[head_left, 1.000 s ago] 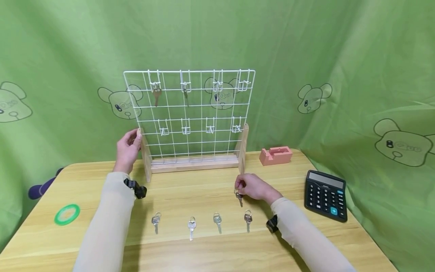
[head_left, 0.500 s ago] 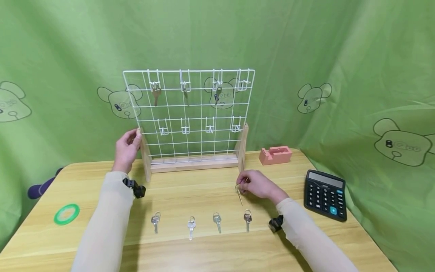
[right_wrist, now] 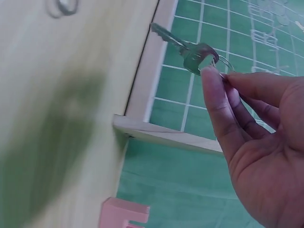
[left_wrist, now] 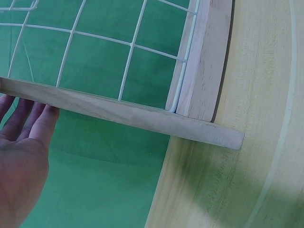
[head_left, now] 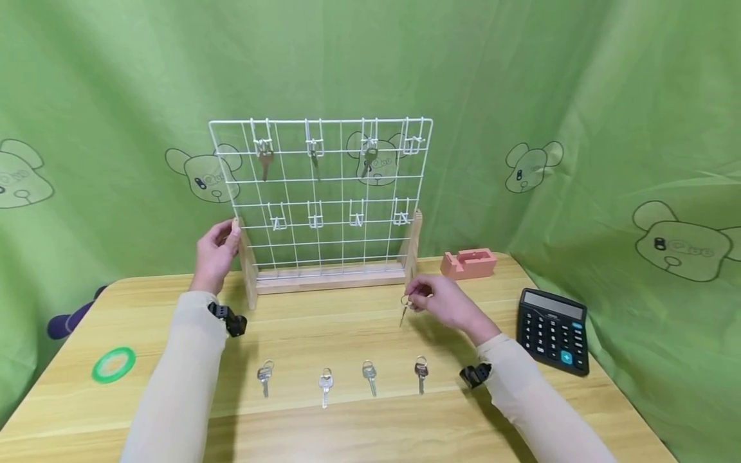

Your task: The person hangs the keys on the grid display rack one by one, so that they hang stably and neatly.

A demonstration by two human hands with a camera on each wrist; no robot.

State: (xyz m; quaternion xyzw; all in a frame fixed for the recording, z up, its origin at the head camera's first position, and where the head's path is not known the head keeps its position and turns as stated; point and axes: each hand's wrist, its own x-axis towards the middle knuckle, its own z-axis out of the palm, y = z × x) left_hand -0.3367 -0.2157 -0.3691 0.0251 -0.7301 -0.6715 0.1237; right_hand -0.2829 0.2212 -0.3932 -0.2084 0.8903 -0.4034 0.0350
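The right hand (head_left: 442, 302) lies farther across the table (head_left: 301, 337) than a half-second earlier, and the held key (right_wrist: 194, 58) has come with it, nearer the foot of the right upright (head_left: 413, 247). The key on the third upper hook (head_left: 369, 159) hangs at a changed slant; the left hand (head_left: 214, 256) keeps its place.

Right hand: thumb and forefinger pinch the ring of the held key, which hangs above the table in front of the rack, its blade slanting downward. Left hand: thumb and fingertips grip the left upright (head_left: 248, 273) near its top; the wrist view shows the fingers passing behind the wood.

The rack carries a white wire grid (head_left: 341, 121) between the two uprights. Two further keys hang from its first (head_left: 265, 164) and second (head_left: 314, 159) upper hooks. Four keys with rings lie in a row on the table, from left to right: first key (head_left: 265, 374), second key (head_left: 326, 381), third key (head_left: 370, 373), fourth key (head_left: 421, 369).

To the right stand a pink holder (head_left: 470, 265) and a black calculator (head_left: 554, 331); at left lies a green ring (head_left: 128, 361).
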